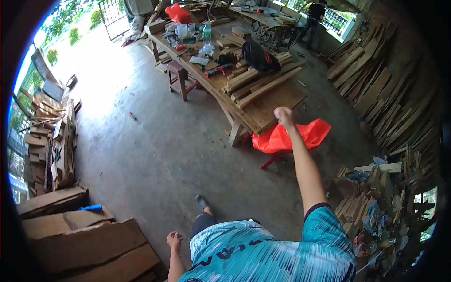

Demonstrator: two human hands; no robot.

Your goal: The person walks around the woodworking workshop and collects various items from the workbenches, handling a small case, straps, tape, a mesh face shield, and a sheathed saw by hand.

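Observation:
My right hand (283,115) is stretched forward near the corner of the wooden workbench (263,105), its fingers closed. What it holds, if anything, is too small to make out. Just below that hand, a bright red plastic bag (312,133) lies over a red stool (272,160), partly hidden by my forearm. Down at my side hangs my left hand (174,240), its fingers curled in with nothing visible in them. Wooden strips (268,87) lie on the bench beyond my right hand, beside a black bag (258,56).
A brown stool (178,80) stands against the bench's left side. Large wooden boards (94,249) lie at lower left. Stacked planks (371,89) lean along the right wall, above scrap wood (357,207). Another person (314,19) stands at the back.

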